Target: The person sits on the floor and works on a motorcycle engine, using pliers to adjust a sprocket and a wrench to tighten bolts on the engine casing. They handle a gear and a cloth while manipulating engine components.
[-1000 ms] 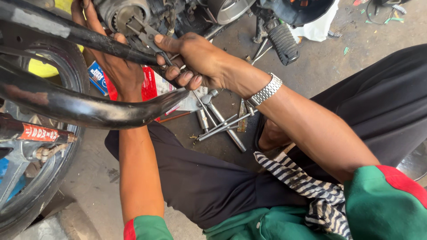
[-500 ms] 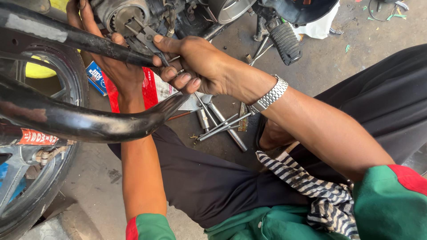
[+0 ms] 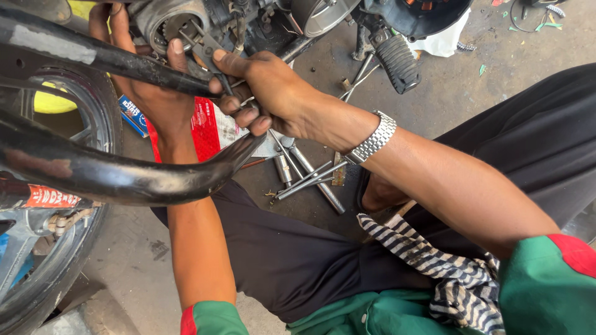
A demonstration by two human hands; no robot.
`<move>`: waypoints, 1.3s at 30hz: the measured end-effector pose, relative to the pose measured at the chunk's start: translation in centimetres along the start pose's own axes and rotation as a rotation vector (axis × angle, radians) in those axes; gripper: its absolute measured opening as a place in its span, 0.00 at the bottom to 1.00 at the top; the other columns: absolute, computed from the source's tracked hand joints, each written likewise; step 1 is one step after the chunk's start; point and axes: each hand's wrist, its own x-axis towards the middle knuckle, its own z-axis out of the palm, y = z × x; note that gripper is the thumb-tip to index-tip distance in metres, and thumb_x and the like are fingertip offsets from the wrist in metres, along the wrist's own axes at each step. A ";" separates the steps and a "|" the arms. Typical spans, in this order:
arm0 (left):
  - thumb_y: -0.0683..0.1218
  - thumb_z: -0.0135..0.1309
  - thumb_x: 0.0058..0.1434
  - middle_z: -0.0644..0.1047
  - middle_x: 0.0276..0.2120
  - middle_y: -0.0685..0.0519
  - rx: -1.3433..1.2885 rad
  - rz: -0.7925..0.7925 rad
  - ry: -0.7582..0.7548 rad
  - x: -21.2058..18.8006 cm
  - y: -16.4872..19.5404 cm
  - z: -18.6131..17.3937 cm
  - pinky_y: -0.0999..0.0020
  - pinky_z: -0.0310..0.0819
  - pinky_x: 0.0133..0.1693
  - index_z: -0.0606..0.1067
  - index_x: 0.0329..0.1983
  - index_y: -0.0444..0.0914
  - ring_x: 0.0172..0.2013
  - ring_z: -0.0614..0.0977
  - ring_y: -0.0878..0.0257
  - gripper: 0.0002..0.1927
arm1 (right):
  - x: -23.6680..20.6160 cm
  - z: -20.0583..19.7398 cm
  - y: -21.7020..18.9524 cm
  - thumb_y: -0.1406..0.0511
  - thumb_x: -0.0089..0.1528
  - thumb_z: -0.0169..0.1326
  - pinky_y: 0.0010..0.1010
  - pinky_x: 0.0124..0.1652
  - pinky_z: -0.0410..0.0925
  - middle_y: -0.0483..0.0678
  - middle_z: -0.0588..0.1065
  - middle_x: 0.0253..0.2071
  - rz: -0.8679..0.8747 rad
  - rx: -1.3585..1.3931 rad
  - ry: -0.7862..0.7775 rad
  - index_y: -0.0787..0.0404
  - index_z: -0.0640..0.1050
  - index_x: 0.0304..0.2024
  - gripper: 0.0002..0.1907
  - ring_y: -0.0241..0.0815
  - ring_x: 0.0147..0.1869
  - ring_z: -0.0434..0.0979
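Both forearms reached up from the lap toward the motorcycle engine at the top of the view. The right hand (image 3: 267,93), a metal watch (image 3: 371,146) on its wrist, was curled shut around the handles of the pliers (image 3: 208,49), whose tip pointed into the round engine housing (image 3: 167,22). The left hand (image 3: 146,87) passed behind the black frame tube (image 3: 93,53), its fingers wrapped about the housing's edge just beside the pliers. Below the hands, loose metal tools (image 3: 310,177) lay on the concrete floor (image 3: 496,80).
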 end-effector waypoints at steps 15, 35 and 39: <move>0.55 0.62 0.78 0.65 0.70 0.47 0.015 -0.013 -0.020 0.4 0.4 -0.6 0.70 0.75 0.43 0.68 0.74 0.39 0.57 0.78 0.60 0.29 | 1.0 2.2 0.0 0.60 0.71 0.39 0.24 0.17 0.51 0.47 0.65 0.24 0.030 0.299 -0.011 0.62 0.67 0.43 0.12 0.33 0.21 0.58; 0.55 0.59 0.78 0.59 0.72 0.35 0.080 0.008 -0.049 -0.3 -1.1 -0.4 0.53 0.71 0.65 0.65 0.73 0.33 0.70 0.70 0.44 0.31 | 1.0 1.6 -0.3 0.57 0.71 0.41 0.22 0.16 0.49 0.44 0.65 0.24 0.070 0.166 -0.029 0.59 0.68 0.44 0.12 0.31 0.20 0.57; 0.54 0.57 0.79 0.60 0.70 0.37 0.115 0.044 -0.043 0.0 -1.5 -0.2 0.49 0.64 0.70 0.66 0.74 0.33 0.70 0.69 0.45 0.29 | 0.4 1.5 0.2 0.58 0.71 0.42 0.22 0.16 0.49 0.45 0.65 0.24 0.004 0.217 0.050 0.60 0.68 0.46 0.12 0.31 0.20 0.57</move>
